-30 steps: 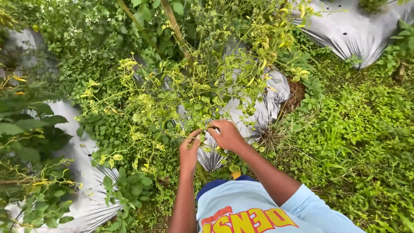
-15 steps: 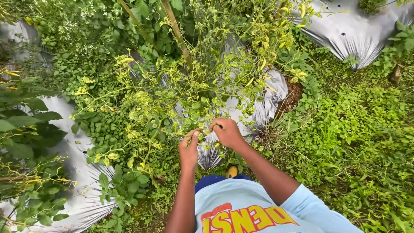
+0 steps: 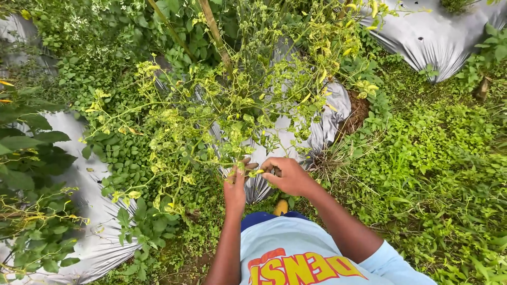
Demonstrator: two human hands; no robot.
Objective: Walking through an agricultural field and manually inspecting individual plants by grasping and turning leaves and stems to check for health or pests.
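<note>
Far left: dark-leaved plant (image 3: pixel 26 153) at the frame edge, its thin stems carrying yellowing tips. Beside and under it, a strip of silver-grey plastic mulch sheet (image 3: pixel 79 211) runs down toward the lower left corner, with low green weeds crowding its edges.

Centre left: a tall, spindly yellow-green plant (image 3: pixel 211 105) with pale, curled leaves spreads wide. Two bamboo stakes (image 3: pixel 214 31) rise slanted behind it. More mulch sheet shows in folds beneath its branches.

Centre, low: left hand (image 3: pixel 235 184) raised into the lower branches, fingers drawn together around a thin sprig; thumb and forefinger pinch it near the tip. The fingers are curled, not spread. The palm side is hidden, so the rest of the grip is unclear.

Just to the right, nearly touching the left: right hand (image 3: pixel 288 175), closed into a loose fist, fingertips pointing left. It pinches a small yellowish pod (image 3: pixel 257 171), which lies in the narrow gap between the two hands, at the foot of the plant's canopy and above the pleated sheet. Whether the pod is attached to the sprig cannot be told.

Below the hands: both forearms run down to a light blue shirt (image 3: pixel 296 248) with bold print. A yellow toe of footwear (image 3: pixel 281 207) shows between them.

Right: dense low groundcover (image 3: pixel 438 174), bright green. Upper right: another stretch of grey sheet (image 3: pixel 438 42), draped over a raised bed.
</note>
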